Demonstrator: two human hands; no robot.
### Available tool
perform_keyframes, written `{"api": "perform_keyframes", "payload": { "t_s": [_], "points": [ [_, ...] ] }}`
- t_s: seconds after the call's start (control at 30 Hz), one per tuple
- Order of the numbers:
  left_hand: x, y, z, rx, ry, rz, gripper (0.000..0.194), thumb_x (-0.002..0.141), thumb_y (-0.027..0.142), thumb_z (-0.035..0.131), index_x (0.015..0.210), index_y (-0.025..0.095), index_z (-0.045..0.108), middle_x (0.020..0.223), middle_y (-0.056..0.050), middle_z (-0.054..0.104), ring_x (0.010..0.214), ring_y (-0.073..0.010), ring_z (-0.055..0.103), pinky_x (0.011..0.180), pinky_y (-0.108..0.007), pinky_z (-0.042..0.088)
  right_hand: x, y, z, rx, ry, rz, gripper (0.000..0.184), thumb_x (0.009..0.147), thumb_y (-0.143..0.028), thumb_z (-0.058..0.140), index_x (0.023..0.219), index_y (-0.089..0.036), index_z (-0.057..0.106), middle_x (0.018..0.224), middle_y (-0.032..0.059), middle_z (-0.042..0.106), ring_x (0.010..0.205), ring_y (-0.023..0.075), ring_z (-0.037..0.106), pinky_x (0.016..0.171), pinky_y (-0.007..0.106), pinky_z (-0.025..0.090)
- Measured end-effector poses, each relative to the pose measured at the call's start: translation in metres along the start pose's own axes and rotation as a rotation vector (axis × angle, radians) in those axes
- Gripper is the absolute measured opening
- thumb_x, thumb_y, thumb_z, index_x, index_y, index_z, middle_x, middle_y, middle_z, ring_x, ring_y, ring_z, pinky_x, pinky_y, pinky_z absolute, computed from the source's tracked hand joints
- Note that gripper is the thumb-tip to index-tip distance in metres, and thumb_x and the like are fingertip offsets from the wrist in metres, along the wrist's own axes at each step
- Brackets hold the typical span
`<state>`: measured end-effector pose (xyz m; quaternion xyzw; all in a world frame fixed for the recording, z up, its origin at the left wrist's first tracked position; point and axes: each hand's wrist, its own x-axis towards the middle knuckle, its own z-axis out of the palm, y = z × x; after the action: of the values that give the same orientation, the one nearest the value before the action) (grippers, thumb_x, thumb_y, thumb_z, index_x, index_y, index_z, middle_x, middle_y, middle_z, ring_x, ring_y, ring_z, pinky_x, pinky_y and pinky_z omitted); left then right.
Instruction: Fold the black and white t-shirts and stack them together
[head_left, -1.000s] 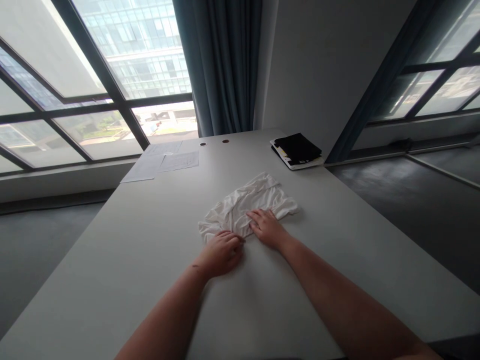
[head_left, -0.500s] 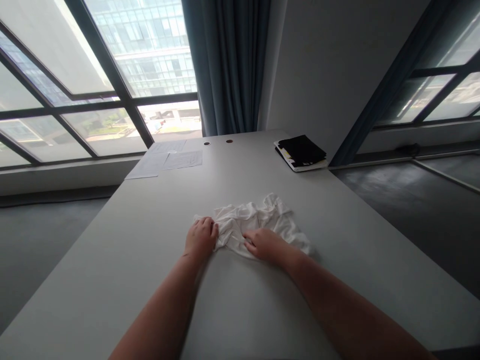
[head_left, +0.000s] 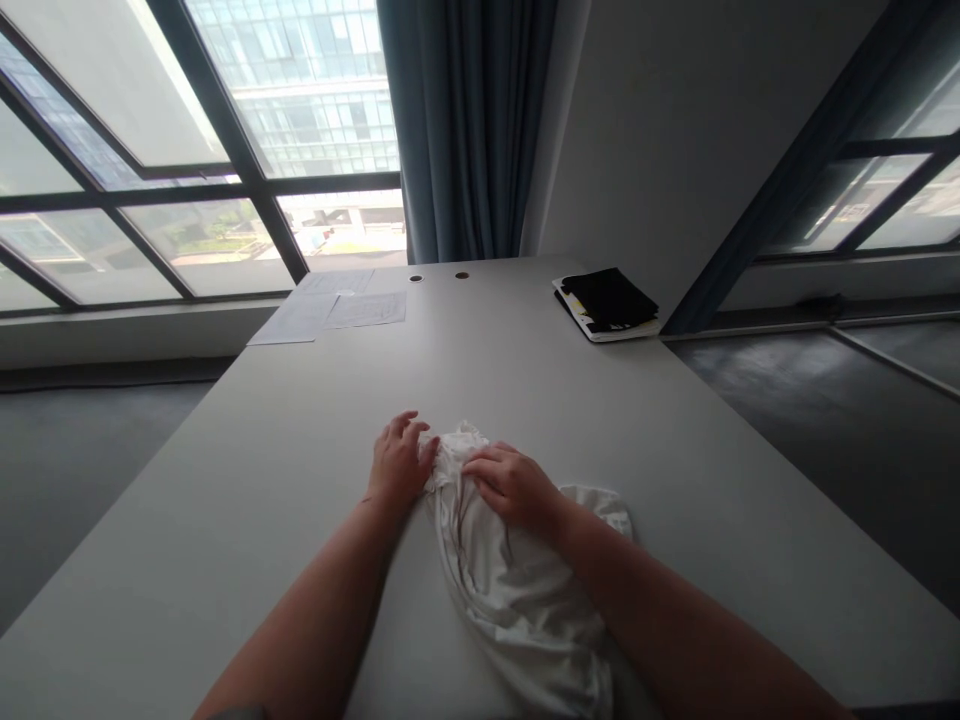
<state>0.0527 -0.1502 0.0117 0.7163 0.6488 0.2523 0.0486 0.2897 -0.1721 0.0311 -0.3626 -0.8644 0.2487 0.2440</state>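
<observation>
A thin, crumpled white cloth (head_left: 517, 590) lies on the table in front of me, its far end bunched up and its near part trailing toward the bottom of the view. At the left side of that bunched end is my left hand (head_left: 401, 458), fingers spread and curved, thumb touching the fabric. My right hand (head_left: 517, 485) is closed on the cloth from the right, fingertips pinching the gathered part. My right forearm covers part of the fabric. I cannot tell from the folds what kind of item the cloth is.
Printed paper sheets (head_left: 322, 310) lie at the table's far left. A black item on a white-edged stack (head_left: 611, 302) sits near the far right edge. Two round cable holes are at the back. Beyond the white table (head_left: 300, 460) stand a blue curtain (head_left: 469, 130) and windows.
The cloth has gone from spread sideways between the hands to bunched at its far end and stretching toward me. My left fingers have spread; my right hand has shifted slightly.
</observation>
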Motion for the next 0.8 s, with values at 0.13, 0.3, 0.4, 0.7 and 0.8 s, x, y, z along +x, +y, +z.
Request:
{"api": "perform_keyframes", "payload": {
  "t_s": [0.13,0.3,0.4,0.7,0.8],
  "points": [
    [-0.009,0.018,-0.012,0.017,-0.133,0.254,0.026,0.095,0.046,0.06,0.11,0.027,0.07,0.125,-0.008,0.066,0.117,-0.0283,0.059,0.108,-0.047,0.046,0.0,0.021,0.007,-0.245,-0.089,0.111,0.045,0.099,-0.028,0.058,0.143,-0.028,0.062,0.154,0.0069,0.052,0.14,0.0264,0.047,0.122,0.053,0.03],
    [-0.017,0.031,-0.01,-0.063,-0.364,0.567,0.023,0.09,0.051,0.069,0.103,0.033,0.073,0.13,-0.003,0.067,0.124,-0.0264,0.057,0.119,-0.047,0.036,0.003,0.049,0.006,-0.35,-0.128,0.287,0.056,0.104,-0.035,0.049,0.16,-0.029,0.042,0.167,0.0071,0.031,0.153,0.0259,0.031,0.125,0.061,0.019],
    [-0.014,0.028,-0.01,-0.049,-0.343,0.536,0.023,0.092,0.049,0.067,0.083,0.029,0.073,0.132,-0.001,0.066,0.124,-0.0257,0.056,0.125,-0.05,0.029,0.005,0.069,-0.002,-0.383,-0.118,0.378,0.056,0.104,-0.033,0.047,0.16,-0.028,0.043,0.167,0.0064,0.032,0.153,0.0277,0.031,0.124,0.061,0.021],
    [-0.003,0.007,-0.025,0.144,-0.142,0.218,0.042,0.101,0.041,0.046,0.076,0.026,0.076,0.107,-0.004,0.074,0.104,-0.0228,0.063,0.101,-0.042,0.044,-0.009,0.121,-0.045,-0.517,0.138,0.725,0.05,0.098,-0.026,0.054,0.148,-0.028,0.061,0.165,0.0056,0.034,0.154,0.0421,0.022,0.117,0.071,0.027],
    [0.001,0.0,-0.026,0.229,-0.092,0.111,0.044,0.101,0.04,0.044,0.073,0.023,0.073,0.098,-0.006,0.076,0.098,-0.0232,0.066,0.096,-0.041,0.045,-0.014,0.13,-0.059,-0.545,0.277,0.757,0.035,0.098,-0.023,0.053,0.121,-0.025,0.079,0.159,0.0057,0.046,0.152,0.0409,0.025,0.118,0.064,0.031]
  ]
}}
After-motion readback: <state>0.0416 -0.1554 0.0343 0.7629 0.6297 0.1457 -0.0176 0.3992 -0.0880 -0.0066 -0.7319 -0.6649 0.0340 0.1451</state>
